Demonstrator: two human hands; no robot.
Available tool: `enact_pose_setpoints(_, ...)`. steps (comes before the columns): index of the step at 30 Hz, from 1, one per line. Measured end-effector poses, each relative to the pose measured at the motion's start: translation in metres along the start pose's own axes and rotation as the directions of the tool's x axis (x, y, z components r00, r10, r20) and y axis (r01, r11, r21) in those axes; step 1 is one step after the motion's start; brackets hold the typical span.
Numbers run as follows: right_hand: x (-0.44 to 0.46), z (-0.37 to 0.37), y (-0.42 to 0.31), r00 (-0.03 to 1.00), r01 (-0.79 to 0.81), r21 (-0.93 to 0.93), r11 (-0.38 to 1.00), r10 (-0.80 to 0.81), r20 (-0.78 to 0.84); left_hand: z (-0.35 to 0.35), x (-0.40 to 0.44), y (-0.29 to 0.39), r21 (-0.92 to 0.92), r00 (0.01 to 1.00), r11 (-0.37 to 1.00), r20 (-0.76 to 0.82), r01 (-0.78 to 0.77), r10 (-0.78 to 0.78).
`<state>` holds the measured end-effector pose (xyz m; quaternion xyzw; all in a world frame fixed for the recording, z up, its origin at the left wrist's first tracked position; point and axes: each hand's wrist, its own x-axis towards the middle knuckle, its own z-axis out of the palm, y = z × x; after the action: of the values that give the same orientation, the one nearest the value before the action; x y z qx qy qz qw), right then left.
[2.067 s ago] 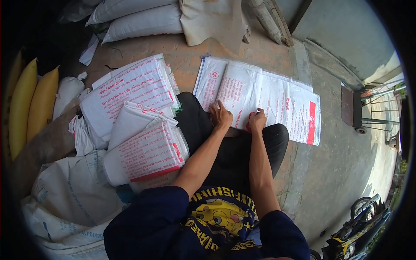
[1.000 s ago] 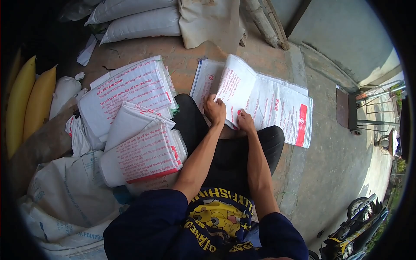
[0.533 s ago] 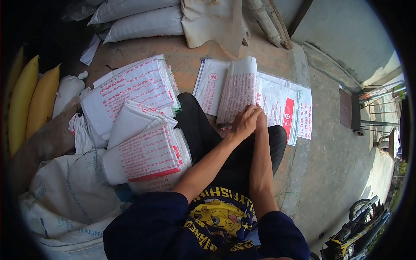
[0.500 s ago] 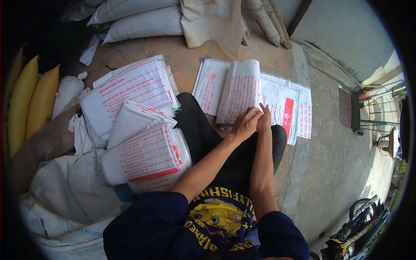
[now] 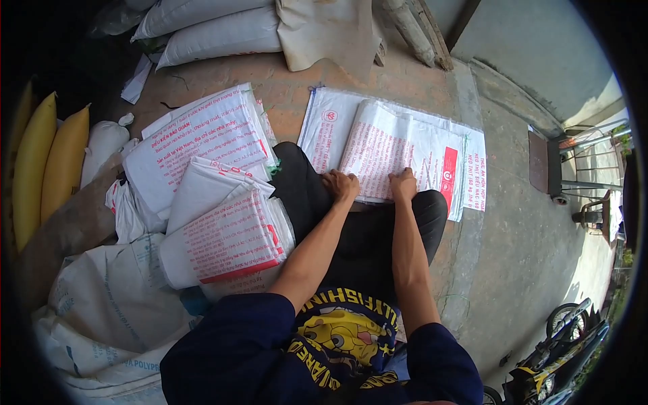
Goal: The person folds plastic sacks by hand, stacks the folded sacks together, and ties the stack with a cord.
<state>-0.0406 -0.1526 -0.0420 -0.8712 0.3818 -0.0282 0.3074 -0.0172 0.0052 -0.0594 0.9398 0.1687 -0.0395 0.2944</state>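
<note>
In front of me lies a stack of flat white woven sacks [image 5: 322, 136] with red print. On top is a folded woven sack [image 5: 379, 138], doubled over so that a printed panel faces up. My left hand [image 5: 341, 185] is at its near left corner, fingers curled in on the edge. Along the same near edge, farther right, my right hand [image 5: 403, 183] has its fingers bent down onto the sack. The fingertips of both hands are partly hidden.
To my left are a pile of printed sacks [image 5: 202, 145] and a folded bundle [image 5: 233, 236]. A large open white bag [image 5: 108, 304] sits nearer. Filled sacks [image 5: 223, 47] stand at the back, yellow ones [image 5: 64, 158] far left. A motorbike [image 5: 553, 371] is at lower right.
My hands were together at the right of the folded sack; they have moved apart, the left one leftward to the near corner. The raised sack fold now lies flatter.
</note>
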Motion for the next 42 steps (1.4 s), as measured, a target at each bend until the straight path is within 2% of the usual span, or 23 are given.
enact_pose_setpoints(5,0.012,0.007,0.007,0.999,-0.025,-0.077,0.997,0.028,0.045,-0.006,0.001,0.004,-0.072,0.988,0.995,0.145,0.066,-0.055)
enact_pose_setpoints(6,0.012,0.008,0.007,0.996,-0.045,-0.014,0.999,0.046,0.075,-0.006,0.004,0.001,-0.072,0.988,0.995,0.145,0.073,-0.062)
enact_pose_setpoints(8,0.009,0.006,0.003,0.992,-0.066,0.05,0.997,0.06,0.106,-0.019,0.012,0.006,-0.07,0.937,0.985,0.324,0.16,-0.129)
enact_pose_setpoints(10,-0.002,0.004,-0.001,0.973,0.203,-0.015,0.979,-0.203,-0.106,-0.007,0.022,-0.002,-0.048,0.934,0.983,0.322,0.178,-0.153)
enact_pose_setpoints(11,-0.016,-0.012,-0.013,0.958,0.282,-0.181,0.942,-0.288,-0.005,-0.005,0.026,-0.003,-0.025,0.931,0.98,0.318,0.196,-0.178)
enact_pose_setpoints(13,-0.026,-0.018,-0.022,0.949,0.305,-0.413,0.858,-0.24,0.204,-0.006,0.028,-0.002,-0.082,0.928,0.97,0.319,0.228,-0.191)
enact_pose_setpoints(14,-0.03,-0.018,-0.026,0.939,0.243,-0.461,0.854,-0.087,0.333,-0.008,0.023,0.0,-0.141,0.923,0.954,0.325,0.264,-0.208)
enact_pose_setpoints(16,-0.027,0.008,-0.01,0.87,0.178,-0.455,0.873,0.077,0.487,-0.016,0.02,0.002,-0.228,0.906,0.924,0.368,0.306,-0.209)
enact_pose_setpoints(18,-0.025,0.029,0.002,0.873,0.224,-0.53,0.818,0.072,0.482,-0.013,0.022,0.001,-0.335,0.897,0.881,0.4,0.336,-0.19)
enact_pose_setpoints(20,-0.029,0.039,-0.002,0.913,0.218,-0.579,0.786,0.046,0.406,-0.022,0.022,0.002,-0.342,0.834,0.84,0.51,0.422,-0.212)
enact_pose_setpoints(22,-0.028,0.037,0.001,0.914,0.233,-0.53,0.815,0.004,0.406,-0.001,0.035,-0.012,-0.402,0.806,0.805,0.573,0.436,-0.15)
enact_pose_setpoints(24,-0.026,0.036,0.001,0.916,0.225,-0.393,0.891,-0.056,0.397,0.005,0.032,-0.013,-0.576,0.901,0.764,0.433,0.29,-0.016)
enact_pose_setpoints(26,-0.02,0.034,-0.002,0.902,0.21,-0.293,0.933,-0.069,0.426,-0.009,0.029,0.001,-0.609,0.946,0.777,0.32,0.162,0.054)
enact_pose_setpoints(27,-0.016,0.032,-0.002,0.902,0.207,-0.293,0.934,-0.066,0.426,-0.022,0.023,0.013,-0.492,0.979,0.868,0.199,0.064,0.041)
enact_pose_setpoints(28,-0.01,0.031,0.0,0.874,0.237,-0.16,0.958,-0.139,0.465,-0.036,0.016,0.026,-0.491,0.979,0.869,0.201,0.063,0.043)
enact_pose_setpoints(30,0.009,0.035,0.004,0.799,0.29,0.09,0.953,-0.293,0.525,-0.057,0.004,0.046,-0.406,0.998,0.912,-0.031,-0.062,0.055)
enact_pose_setpoints(32,0.01,0.031,0.003,0.661,0.187,0.495,0.848,-0.482,0.575,-0.082,-0.006,0.064,-0.425,0.994,0.9,-0.086,-0.096,0.066)
enact_pose_setpoints(33,0.008,0.035,0.0,0.61,0.076,0.61,0.789,-0.521,0.597,-0.094,-0.009,0.071,-0.425,0.976,0.887,-0.185,-0.183,0.113)
enact_pose_setpoints(35,-0.007,0.03,-0.017,0.521,-0.007,0.656,0.755,-0.557,0.647,-0.103,-0.007,0.073,-0.404,0.92,0.852,-0.334,-0.334,0.203)
enact_pose_setpoints(36,-0.014,0.029,-0.024,0.495,-0.05,0.682,0.73,-0.575,0.652,-0.106,-0.007,0.073,-0.402,0.919,0.852,-0.34,-0.335,0.201)
enact_pose_setpoints(38,-0.01,0.048,-0.019,0.516,-0.307,0.693,0.652,-0.498,0.697,-0.12,-0.011,0.079,-0.293,0.816,0.802,-0.447,-0.52,0.366)
enact_pose_setpoints(39,-0.001,0.056,-0.015,0.544,-0.341,0.687,0.642,-0.461,0.701,-0.125,-0.015,0.083,-0.279,0.792,0.778,-0.451,-0.563,0.411)
enact_pose_setpoints(42,0.0,0.017,-0.023,0.663,-0.501,0.817,0.287,-0.479,0.575,-0.11,-0.025,0.087,-0.226,0.697,0.683,-0.449,-0.694,0.56)
